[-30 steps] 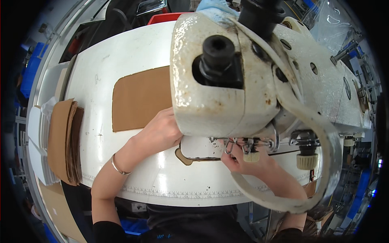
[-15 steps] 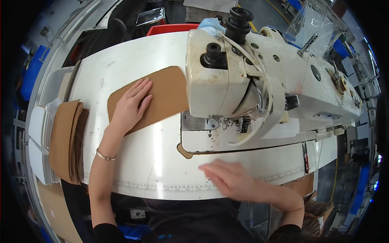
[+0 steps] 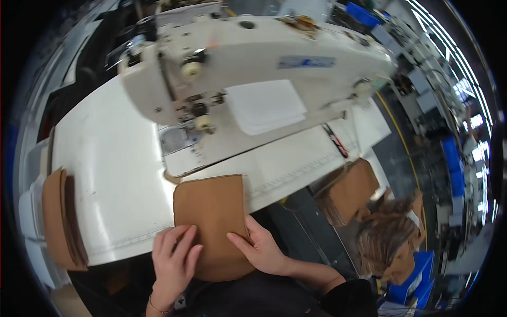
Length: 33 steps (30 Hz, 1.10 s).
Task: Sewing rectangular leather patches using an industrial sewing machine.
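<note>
A brown flat panel (image 3: pixel 214 211), which looks like fabric or leather with rounded corners, is held up in front of my body over the table's near edge. My right hand (image 3: pixel 262 247) grips its right edge, thumb on top and fingers behind. Against its left side rests my left hand (image 3: pixel 175 254), fingers bent and apart, fingertips touching the surface. Beyond the panel stands a white sewing machine (image 3: pixel 274 47). Its needle area (image 3: pixel 182 138) has no brown panel under it.
A stack of brown panels (image 3: pixel 59 222) stands at the table's left end. White folded sheets (image 3: pixel 266 105) lie on the machine bed. Red-and-black snips (image 3: pixel 336 141) rest on the white table (image 3: pixel 105 174). More brown pieces (image 3: pixel 388 240) are heaped at lower right, beside a blue bin (image 3: pixel 417 280).
The brown panel has come off the table left of the machine toward my body. My right hand has taken hold of its edge. The view has swung to the right.
</note>
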Each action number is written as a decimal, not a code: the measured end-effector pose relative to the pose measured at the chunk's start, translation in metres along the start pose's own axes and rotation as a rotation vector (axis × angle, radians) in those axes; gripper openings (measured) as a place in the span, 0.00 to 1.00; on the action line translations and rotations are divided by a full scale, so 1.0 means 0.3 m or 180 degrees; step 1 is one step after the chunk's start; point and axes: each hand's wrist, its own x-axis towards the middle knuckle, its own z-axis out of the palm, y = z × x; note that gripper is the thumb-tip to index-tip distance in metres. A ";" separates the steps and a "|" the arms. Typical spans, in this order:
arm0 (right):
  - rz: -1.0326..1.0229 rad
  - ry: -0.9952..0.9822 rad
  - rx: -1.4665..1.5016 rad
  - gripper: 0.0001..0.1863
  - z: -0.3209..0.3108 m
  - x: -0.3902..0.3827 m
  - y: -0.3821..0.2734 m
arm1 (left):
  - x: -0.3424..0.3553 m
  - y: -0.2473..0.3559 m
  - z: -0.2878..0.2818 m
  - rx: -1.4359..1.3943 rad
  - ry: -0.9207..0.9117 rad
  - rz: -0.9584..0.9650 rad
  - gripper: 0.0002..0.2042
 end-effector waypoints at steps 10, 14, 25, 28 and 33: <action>-0.1590 0.2825 0.0141 0.24 -0.984 -0.310 -0.082 | 0.105 -0.081 0.061 -0.0372 0.0286 -0.0179 0.15; -0.1362 0.3550 0.0108 0.23 -1.262 -0.273 0.215 | 0.089 -0.087 0.082 -0.0301 0.0226 -0.0316 0.15; 0.1825 0.4227 -0.4787 0.19 -1.178 -0.244 0.188 | 0.139 -0.043 0.063 -0.0201 0.0323 -0.0040 0.08; -0.0253 0.3945 -0.4615 0.08 -0.929 -0.152 -0.049 | 0.178 -0.038 0.035 -0.0206 0.0554 0.0079 0.08; -0.2954 0.1238 -0.4098 0.10 -0.516 0.204 -0.325 | 0.267 -0.034 0.021 -0.0967 0.0177 0.0394 0.09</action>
